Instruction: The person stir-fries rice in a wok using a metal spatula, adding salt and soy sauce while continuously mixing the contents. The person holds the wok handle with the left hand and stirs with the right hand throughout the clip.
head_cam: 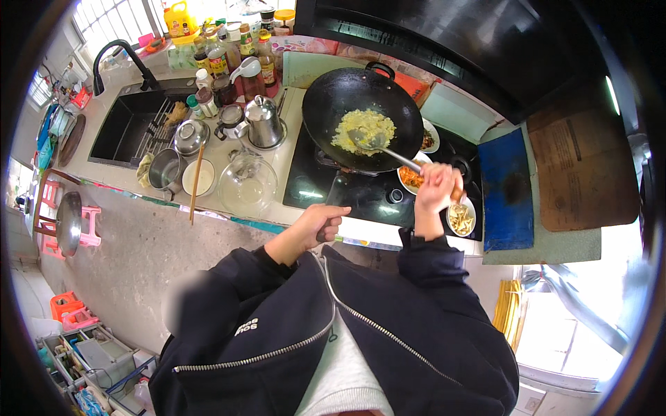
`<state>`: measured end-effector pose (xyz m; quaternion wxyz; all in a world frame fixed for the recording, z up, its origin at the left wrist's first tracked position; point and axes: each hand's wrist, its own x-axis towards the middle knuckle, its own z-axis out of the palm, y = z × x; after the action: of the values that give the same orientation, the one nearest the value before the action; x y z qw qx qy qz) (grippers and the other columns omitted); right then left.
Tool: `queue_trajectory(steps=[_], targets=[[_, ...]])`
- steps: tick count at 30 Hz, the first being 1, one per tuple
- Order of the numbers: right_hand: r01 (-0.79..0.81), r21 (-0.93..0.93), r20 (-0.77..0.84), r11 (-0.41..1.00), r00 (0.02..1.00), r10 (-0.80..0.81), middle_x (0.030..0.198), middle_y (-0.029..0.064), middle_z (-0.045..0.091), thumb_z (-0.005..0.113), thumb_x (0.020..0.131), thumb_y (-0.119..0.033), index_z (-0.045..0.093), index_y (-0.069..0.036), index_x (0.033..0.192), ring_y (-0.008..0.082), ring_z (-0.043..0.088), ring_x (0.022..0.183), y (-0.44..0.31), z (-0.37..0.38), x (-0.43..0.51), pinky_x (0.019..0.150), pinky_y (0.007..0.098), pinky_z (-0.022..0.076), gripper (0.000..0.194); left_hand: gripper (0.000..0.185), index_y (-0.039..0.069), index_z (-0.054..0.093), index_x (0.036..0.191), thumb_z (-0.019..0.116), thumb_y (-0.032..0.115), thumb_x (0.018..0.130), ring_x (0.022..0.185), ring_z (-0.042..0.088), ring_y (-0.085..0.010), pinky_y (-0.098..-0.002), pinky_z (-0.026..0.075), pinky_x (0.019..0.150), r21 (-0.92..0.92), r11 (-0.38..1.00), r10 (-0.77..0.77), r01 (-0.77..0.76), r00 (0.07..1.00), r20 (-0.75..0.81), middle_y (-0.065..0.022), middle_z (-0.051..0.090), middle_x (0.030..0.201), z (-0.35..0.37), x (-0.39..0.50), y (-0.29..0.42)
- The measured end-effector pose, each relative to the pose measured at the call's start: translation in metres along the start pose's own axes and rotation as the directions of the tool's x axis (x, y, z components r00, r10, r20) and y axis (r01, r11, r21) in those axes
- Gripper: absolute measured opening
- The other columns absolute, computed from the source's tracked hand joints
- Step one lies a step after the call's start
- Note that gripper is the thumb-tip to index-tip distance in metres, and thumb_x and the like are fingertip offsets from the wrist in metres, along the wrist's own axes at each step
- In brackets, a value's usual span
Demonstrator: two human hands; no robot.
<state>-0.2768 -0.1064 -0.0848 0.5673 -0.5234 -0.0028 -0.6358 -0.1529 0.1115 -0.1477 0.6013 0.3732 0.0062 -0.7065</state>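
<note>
My right hand point(436, 190) grips the handle of a metal ladle point(398, 156). The ladle's bowl rests in pale yellow scrambled egg point(364, 127) inside a black wok point(325, 99) on the left burner. My left hand point(321, 223) is at the front edge of the black glass hob point(364, 195), index finger pointing right and the other fingers curled; whether they hold anything is unclear. Near the right hand are a bowl of shredded orange food point(411, 177) and a bowl of pale sliced food point(461, 219). Another bowl point(429, 136) shows partly behind the wok.
Left of the hob stand a glass bowl point(248, 187), a white bowl point(199, 178) with chopsticks point(196, 182) across it, a metal pot point(165, 170) and a metal kettle point(264, 125). Beyond are sauce bottles point(217, 57) and a black sink point(117, 125). A range hood point(447, 41) overhangs the hob.
</note>
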Motion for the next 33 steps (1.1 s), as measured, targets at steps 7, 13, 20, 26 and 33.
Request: queue_trajectory(steps=[7,13,20,26,33], targets=[[-0.14,-0.095,-0.101,0.986,0.986,0.13,0.05,0.0,0.04,0.058,0.089,-0.002,0.039,-0.009,0.064,0.0095,0.037,0.039,-0.004,0.037,0.093,0.039,0.0281,0.0322,0.032,0.031,0.015,0.042,0.072,0.063,0.017,0.094,0.046,0.033,-0.0039,-0.0209,0.025,0.041,-0.021,1.0,-0.004,0.004,0.999,0.04,0.0063,0.04,0.062,-0.001,0.002,0.0],[-0.074,-0.11,-0.234,0.991,0.971,0.047,0.049,0.0021,0.038,0.055,0.091,-0.008,0.038,-0.01,0.062,0.0144,0.035,0.039,0.029,0.043,0.057,0.042,0.0327,0.0328,0.034,0.031,0.015,0.041,0.072,0.063,0.017,0.095,0.045,0.032,-0.0038,-0.0207,0.023,0.041,-0.005,1.0,0.011,-0.011,0.999,-0.033,0.0065,0.039,0.061,0.001,0.002,-0.003],[0.034,-0.055,0.049,0.998,0.998,-0.031,0.055,0.0041,0.043,0.043,0.096,-0.01,0.035,-0.009,0.068,0.0168,0.042,0.049,-0.004,-0.024,-0.02,0.056,0.0345,0.0434,0.029,0.036,0.016,0.039,0.069,0.064,0.017,0.094,0.044,0.031,-0.0033,-0.0213,0.021,0.04,-0.008,0.999,0.039,-0.039,0.999,0.012,0.0068,0.036,0.059,-0.002,0.003,-0.004],[-0.117,0.242,0.173,0.963,0.982,0.076,0.053,0.0021,0.044,0.058,0.09,-0.009,0.045,-0.009,0.068,0.0138,0.042,0.044,0.03,0.008,0.037,0.048,0.0308,0.0406,0.026,0.034,0.016,0.04,0.07,0.062,0.017,0.095,0.045,0.031,-0.0032,-0.0205,0.023,0.041,0.008,1.0,0.01,-0.01,1.0,-0.006,0.0069,0.037,0.06,0.001,0.003,-0.003],[0.017,-0.18,-0.132,0.983,0.99,-0.042,0.047,0.002,0.038,0.054,0.091,-0.002,0.038,-0.009,0.062,0.0119,0.035,0.037,-0.002,0.039,0.08,0.039,0.0298,0.032,0.034,0.032,0.015,0.041,0.071,0.063,0.015,0.095,0.044,0.029,-0.003,-0.0206,0.021,0.04,-0.031,0.999,0.008,-0.008,1.0,-0.012,0.0069,0.038,0.061,0.001,0.004,-0.003]])
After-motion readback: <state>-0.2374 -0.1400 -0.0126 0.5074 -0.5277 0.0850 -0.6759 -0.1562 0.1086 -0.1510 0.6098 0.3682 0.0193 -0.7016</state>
